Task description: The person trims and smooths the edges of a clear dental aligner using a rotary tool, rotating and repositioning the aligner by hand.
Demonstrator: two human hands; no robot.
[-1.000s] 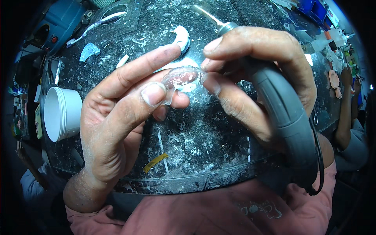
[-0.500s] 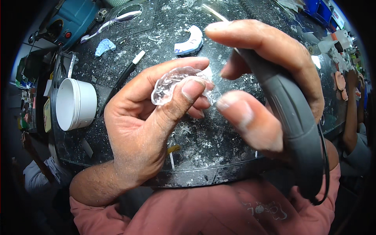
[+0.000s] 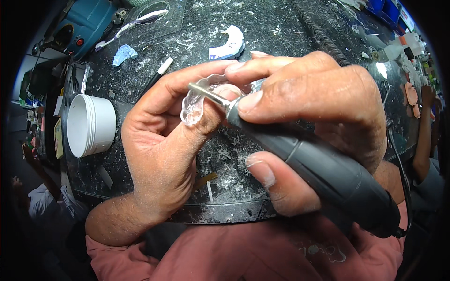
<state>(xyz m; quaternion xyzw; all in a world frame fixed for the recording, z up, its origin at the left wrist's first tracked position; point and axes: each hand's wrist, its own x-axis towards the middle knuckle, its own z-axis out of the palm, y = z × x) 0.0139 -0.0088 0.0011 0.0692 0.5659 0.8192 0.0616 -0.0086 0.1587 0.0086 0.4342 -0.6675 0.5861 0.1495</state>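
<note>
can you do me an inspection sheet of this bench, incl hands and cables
Surface: black tabletop, strewn with white debris
Job's things: clear scalloped piece; grey handpiece, its metal tip over the piece, contact unclear
Clutter: white tub, blue fragment, pale arch-shaped model, dark pen with white end
Hands: left hand pinches the clear piece; right hand grips the handpiece
Cables: thin dark cord at the handpiece's rear; coiled dark cord toward the table's back
Surroundings: teal machine at upper left; blue bins at upper right; other people's arms at both sides
</note>
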